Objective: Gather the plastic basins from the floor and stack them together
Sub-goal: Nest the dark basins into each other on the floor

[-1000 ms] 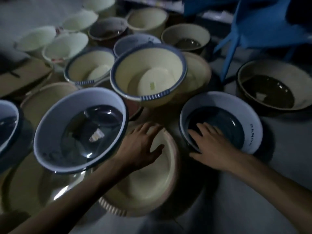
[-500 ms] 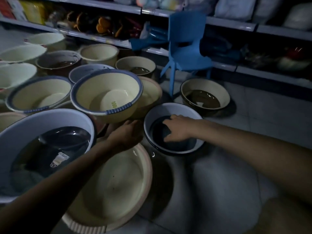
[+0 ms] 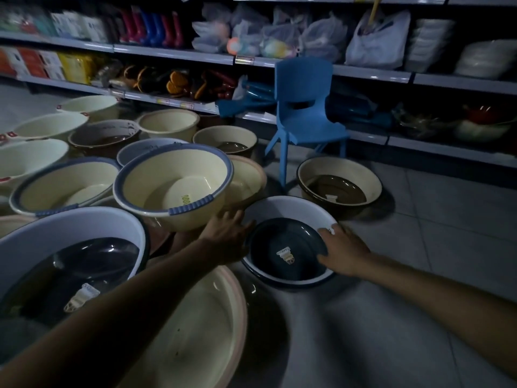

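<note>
The white, navy-bottomed basin [image 3: 282, 245] sits on the floor [image 3: 391, 317] near centre, just right of a cream basin [image 3: 167, 180]. The left grip [image 3: 226, 233] touches its left rim, fingers straight and wide. The right grip [image 3: 345, 254] lies spread over its right rim; whether it clamps, I cannot tell.

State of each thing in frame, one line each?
navy-bottomed basin: upright on floor, between both hands
left hand: open, fingers at basin's left rim
right hand: open, lying over basin's right rim
blue-rimmed cream basin: upright, perched on other basins
brown-bottomed basin: upright, alone on floor
blue chair: upright by shelves
</note>
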Demonstrator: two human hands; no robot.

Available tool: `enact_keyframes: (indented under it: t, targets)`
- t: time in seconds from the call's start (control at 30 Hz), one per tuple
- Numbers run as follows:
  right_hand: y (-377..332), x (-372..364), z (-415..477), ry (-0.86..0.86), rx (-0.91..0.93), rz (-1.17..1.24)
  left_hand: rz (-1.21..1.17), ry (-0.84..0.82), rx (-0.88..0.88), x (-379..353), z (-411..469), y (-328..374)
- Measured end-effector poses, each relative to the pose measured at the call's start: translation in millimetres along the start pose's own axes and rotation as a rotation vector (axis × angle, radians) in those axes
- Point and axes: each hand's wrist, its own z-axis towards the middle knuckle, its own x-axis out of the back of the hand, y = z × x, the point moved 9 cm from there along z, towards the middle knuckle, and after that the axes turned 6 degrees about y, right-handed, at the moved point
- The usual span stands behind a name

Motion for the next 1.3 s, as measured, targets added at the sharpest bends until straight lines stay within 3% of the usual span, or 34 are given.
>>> enact_keyframes:
  t: [0.2,0.3,0.43,0.57,0.77,0.9,1.1,1.2,1.3]
  targets:
    - [49.8,-54.3,35.3,0.204,-0.416,0.376,-0.209,-0.061,0.151,-48.6,28.2,13.2]
    - [64.7,-98.6,47.9,0.210,-0.586,0.698,-0.343,-0.079,0.262,-81.4,36.4,10.2]
    - [84.5,-133.1,42.7,0.277,-0.852,0.939,-0.544,-0.131,0.399,-113.8,37.4,3.5]
    - [92.7,-146.9,40.4,0.253,-0.900,1.149,-0.678,-0.070,0.508,-118.9,43.1,5.1]
    - [119.4,-139.4,-1.2,0.378,-0.971,1.191,-0.789,0.048,0.427,-109.0,49.3,30.5]
    - [138.9,-138.0,-39.2,0.445,-0.980,1.149,-0.805,0.020,0.359,-114.3,41.8,57.5]
    - [154.4,-148.0,-62.2,0.275,-0.934,1.071,-0.775,-0.092,0.289,-109.1,29.5,73.5]
    - [146.8,-132.4,-66.1,0.216,-0.843,0.902,-0.738,-0.155,0.258,-93.3,23.5,67.6]
    - [126.6,-97.1,-63.7,0.186,-0.680,0.517,-0.651,-0.153,0.228,-62.6,15.9,58.4]
